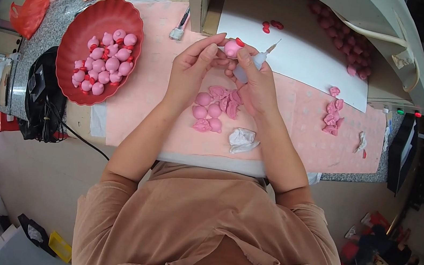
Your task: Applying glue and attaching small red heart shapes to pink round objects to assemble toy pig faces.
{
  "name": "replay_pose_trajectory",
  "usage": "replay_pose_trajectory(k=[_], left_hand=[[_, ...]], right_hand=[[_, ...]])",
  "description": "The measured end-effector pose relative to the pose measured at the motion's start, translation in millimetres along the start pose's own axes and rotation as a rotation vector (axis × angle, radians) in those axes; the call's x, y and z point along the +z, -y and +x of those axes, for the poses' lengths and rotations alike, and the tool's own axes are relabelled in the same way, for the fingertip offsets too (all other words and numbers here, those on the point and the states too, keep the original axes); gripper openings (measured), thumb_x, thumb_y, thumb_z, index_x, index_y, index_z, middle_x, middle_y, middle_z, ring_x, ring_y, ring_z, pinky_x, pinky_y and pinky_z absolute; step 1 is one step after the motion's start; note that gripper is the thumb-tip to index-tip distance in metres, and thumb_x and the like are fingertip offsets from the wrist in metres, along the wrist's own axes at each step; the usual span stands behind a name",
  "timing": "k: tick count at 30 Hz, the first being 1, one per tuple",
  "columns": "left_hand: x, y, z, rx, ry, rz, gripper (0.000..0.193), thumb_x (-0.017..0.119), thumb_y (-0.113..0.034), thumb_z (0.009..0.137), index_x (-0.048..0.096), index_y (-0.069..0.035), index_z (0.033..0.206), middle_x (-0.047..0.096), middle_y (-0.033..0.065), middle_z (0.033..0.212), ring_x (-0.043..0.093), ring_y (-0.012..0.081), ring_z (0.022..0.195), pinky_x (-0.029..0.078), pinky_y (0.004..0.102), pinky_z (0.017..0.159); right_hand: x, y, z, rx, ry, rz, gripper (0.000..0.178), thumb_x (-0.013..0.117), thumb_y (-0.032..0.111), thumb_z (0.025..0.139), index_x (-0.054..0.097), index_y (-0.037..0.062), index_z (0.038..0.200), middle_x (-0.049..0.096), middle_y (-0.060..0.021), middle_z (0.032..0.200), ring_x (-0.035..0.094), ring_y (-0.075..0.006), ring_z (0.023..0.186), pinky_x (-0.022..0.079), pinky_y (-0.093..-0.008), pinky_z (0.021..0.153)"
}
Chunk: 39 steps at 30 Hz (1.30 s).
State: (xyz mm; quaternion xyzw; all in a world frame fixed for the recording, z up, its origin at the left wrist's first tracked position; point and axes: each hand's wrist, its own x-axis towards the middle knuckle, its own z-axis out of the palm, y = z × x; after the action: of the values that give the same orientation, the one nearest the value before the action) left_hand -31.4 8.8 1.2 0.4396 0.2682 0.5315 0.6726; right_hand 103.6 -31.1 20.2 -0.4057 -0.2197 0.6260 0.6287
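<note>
Between my hands, above the pink-covered table, is a small pink ball-shaped piece with a red part on top. My left hand is closed at its left side, thumb and fingers bent round it. My right hand is wrapped round a translucent squeeze bottle with a thin needle tip pointing up and right, and its thumb touches the pink piece. Below the hands lie smooth pink balls and folded pink pieces. A crumpled white tissue sits beside them.
A red scalloped bowl at the left holds several pink pieces with red parts. Loose red parts lie on white paper beneath a shelf-like housing. More folded pink pieces lie at right. A small brush rests near the housing's post.
</note>
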Motion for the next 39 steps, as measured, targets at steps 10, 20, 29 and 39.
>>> replay_pose_trajectory(k=[10,20,29,39], left_hand=[[-16,4,19,-0.409,0.254,-0.414,0.027,0.057,-0.017,0.095,0.051,-0.002,0.116,0.063,0.0109,0.102,0.064,0.0198,0.092,0.055,0.0307,0.084],[-17,5,8,-0.380,0.227,-0.597,0.035,0.057,-0.015,0.094,0.049,-0.004,0.126,0.058,0.0066,0.107,0.059,0.0152,0.095,0.052,0.0299,0.089],[-14,8,4,-0.365,0.188,-0.580,0.033,0.057,-0.015,0.094,0.051,-0.003,0.124,0.058,0.0094,0.113,0.060,0.0160,0.097,0.053,0.0309,0.088],[-7,18,-1,-0.370,0.022,-0.501,0.030,0.056,-0.018,0.095,0.054,0.000,0.118,0.061,0.0105,0.106,0.061,0.0180,0.096,0.054,0.0328,0.083]], right_hand=[[-17,19,9,-0.261,0.034,-0.632,0.032,0.069,0.021,0.086,0.063,0.0013,0.111,0.064,-0.0022,0.085,0.060,-0.0089,0.076,0.049,-0.0220,0.070],[-65,29,-110,-0.248,0.642,-1.476,0.033,0.071,-0.004,0.073,0.066,0.0062,0.104,0.061,-0.0079,0.108,0.061,-0.0220,0.097,0.050,-0.0346,0.080],[-3,45,-56,-1.001,0.090,-1.158,0.023,0.071,0.002,0.077,0.067,0.0047,0.099,0.061,-0.0087,0.091,0.061,-0.0212,0.081,0.050,-0.0314,0.066],[-11,11,-11,-1.056,0.217,-1.297,0.043,0.071,-0.005,0.066,0.061,0.0038,0.107,0.059,-0.0084,0.096,0.061,-0.0256,0.084,0.053,-0.0345,0.068]])
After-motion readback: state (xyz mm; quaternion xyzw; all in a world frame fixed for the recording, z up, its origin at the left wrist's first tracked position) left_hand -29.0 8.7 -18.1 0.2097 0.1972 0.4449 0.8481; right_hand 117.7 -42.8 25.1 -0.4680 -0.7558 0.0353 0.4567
